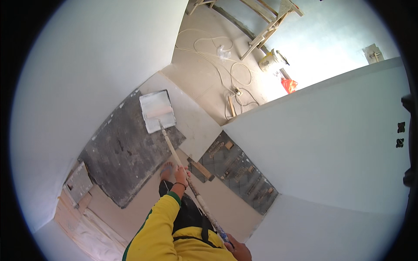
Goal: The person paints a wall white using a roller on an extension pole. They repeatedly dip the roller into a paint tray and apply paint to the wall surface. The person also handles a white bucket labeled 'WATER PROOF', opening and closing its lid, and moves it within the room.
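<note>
My left hand (pixel 181 176) is wrapped round the middle of a long paint roller pole (pixel 202 202), with a dark band at the wrist and a yellow sleeve behind it. Lower down, at the bottom edge of the view, my right hand (pixel 238 249) grips the pole's blue-marked end. The pole slants up and left to a roller head (pixel 159 112), which rests in a square paint tray (pixel 147 125) coated with white paint. Under the tray lies a dark, paint-spotted sheet (pixel 126 143) on the floor.
Pale walls (pixel 318 139) close in on both sides. Dark tile pieces (pixel 244 169) and a wooden-looking strip (pixel 201 168) lie to the right. Beyond the opening, a loose cable (pixel 209 53), a bucket (pixel 271 61), an orange bag (pixel 289 85) and a wooden trestle (pixel 267 32) stand or lie about.
</note>
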{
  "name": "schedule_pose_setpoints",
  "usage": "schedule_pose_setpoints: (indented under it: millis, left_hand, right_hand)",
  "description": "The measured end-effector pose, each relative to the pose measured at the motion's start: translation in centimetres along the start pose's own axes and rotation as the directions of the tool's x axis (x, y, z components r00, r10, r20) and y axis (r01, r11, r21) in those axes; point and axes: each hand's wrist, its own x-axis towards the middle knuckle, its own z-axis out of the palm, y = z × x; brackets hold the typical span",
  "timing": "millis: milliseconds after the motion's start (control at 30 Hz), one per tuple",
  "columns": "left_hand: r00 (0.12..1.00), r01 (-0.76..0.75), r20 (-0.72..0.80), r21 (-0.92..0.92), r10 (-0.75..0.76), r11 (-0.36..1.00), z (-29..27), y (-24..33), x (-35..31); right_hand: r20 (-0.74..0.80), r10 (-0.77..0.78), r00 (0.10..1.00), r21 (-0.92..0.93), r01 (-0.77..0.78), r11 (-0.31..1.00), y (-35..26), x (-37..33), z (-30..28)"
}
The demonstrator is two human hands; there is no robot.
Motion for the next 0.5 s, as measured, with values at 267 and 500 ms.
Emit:
schedule_pose_setpoints:
  millis: [267,500]
  left_hand:
    - [0.996,-0.072,-0.044,0.158,0.080,0.985,3.3,9.8,7.7]
    - [0.998,-0.046,0.049,0.077,0.043,0.996,2.0,9.8,11.8]
  right_hand:
    - [0.161,0.260,0.952,0.095,-0.277,0.956,-8.3,9.4,-1.0]
    - [0.179,0.321,0.930,-0.002,-0.326,0.945,-7.8,13.9,0.6]
